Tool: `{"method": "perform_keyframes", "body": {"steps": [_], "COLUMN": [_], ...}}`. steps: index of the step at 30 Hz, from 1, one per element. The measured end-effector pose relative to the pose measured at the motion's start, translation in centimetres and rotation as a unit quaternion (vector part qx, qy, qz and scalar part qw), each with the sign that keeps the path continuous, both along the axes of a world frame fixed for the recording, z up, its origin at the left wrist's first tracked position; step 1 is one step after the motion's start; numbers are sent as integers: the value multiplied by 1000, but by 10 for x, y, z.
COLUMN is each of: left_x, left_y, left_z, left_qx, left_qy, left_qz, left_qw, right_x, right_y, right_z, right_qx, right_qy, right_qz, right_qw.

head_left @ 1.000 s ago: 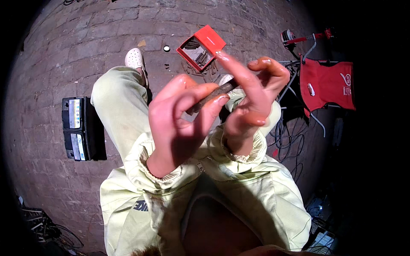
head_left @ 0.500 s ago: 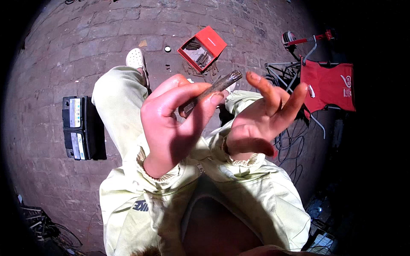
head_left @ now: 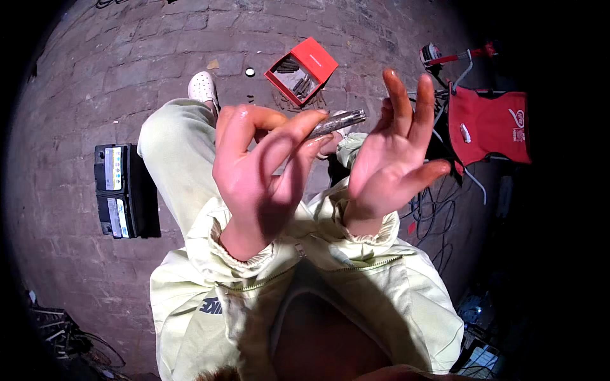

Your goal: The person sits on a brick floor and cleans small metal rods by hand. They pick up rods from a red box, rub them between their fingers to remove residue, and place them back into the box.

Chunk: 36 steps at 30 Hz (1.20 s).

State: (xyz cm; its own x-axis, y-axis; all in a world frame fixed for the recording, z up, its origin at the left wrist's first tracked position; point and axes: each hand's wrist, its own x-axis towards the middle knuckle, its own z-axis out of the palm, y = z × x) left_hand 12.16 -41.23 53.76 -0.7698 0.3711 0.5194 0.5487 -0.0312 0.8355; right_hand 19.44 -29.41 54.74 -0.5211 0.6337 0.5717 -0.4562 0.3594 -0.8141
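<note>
Between the thumb and fingers of my left hand (head_left: 257,165) is a short dark metal bit (head_left: 338,123), its surface shiny as if oily. Its grooved end points right, toward my other hand; the near end is hidden in my grip. My right hand (head_left: 391,168) is raised beside it, palm showing and fingers spread, touching nothing. Dark orange-brown grime stains the fingertips of both hands. Beyond them on the ground, an open red box (head_left: 318,62) contains several similar metal bits (head_left: 287,66), and rusty pieces (head_left: 316,101) lie along its near side.
On the left stands a black battery (head_left: 132,190). A red folding chair (head_left: 486,127) with a small white item on it is at right, cables (head_left: 435,216) lying near it. A small round white lid (head_left: 250,72) is on the brick paving. Dark metal clutter (head_left: 57,333) sits lower left.
My left hand has turned the bit to a flatter angle, with more of its grooved end facing right. My right hand has rotated, its fingers now pointing up and its thumb out to the right.
</note>
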Motion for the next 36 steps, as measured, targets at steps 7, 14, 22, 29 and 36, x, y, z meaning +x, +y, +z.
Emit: {"method": "perform_keyframes", "body": {"steps": [7,14,22,29,36], "left_x": [-23,-66,-94,-103,-112], "left_y": [16,43,56,73,82], "left_z": [-21,-99,-163,-187,-198], "left_qx": [-4,116,146,61,8], "left_qy": [25,-401,-567,-499,-487], "left_qz": [58,-5,103,115,136], "left_qw": [998,909,804,857,862], "right_x": [-32,-101,-170,-220,-238], "right_y": [30,117,142,161,178], "right_z": [-34,-231,-428,-477,-504], "right_qx": [-233,-335,-73,114,175], "right_qy": [-10,-283,-546,-695,-762], "right_qz": [46,-43,-14,8,49], "right_qw": [971,898,835,710,621]}}
